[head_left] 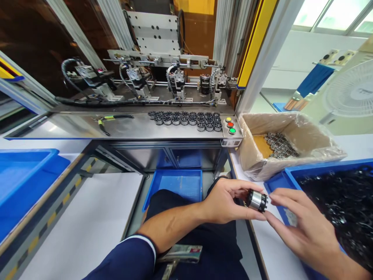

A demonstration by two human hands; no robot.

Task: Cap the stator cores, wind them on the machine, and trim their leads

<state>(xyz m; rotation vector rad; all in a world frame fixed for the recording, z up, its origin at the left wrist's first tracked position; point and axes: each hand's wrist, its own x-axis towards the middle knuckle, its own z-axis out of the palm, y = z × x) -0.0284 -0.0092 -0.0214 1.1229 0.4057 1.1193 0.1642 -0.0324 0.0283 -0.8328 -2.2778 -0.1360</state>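
My left hand (225, 200) is closed around a motor stator (257, 200), a short silver metal cylinder with black toothed plastic rings at its ends. The stator lies tilted between thumb and fingers, and its left end is partly covered by them. Close to its right end, my right hand (303, 223) has thumb and fingers apart. Whether those fingertips touch the black ring I cannot tell. Under the right wrist sits a blue bin (291, 179) heaped with black plastic rings (340, 198).
Ahead, several stators (184, 118) stand in rows on a steel ledge, beside cutting pliers (109, 119) and a button box (230, 126). Behind is a machine fixture (177, 79). A plastic-lined carton (250, 155) holds metal cores (281, 146). Blue trays (26, 155) are at left.
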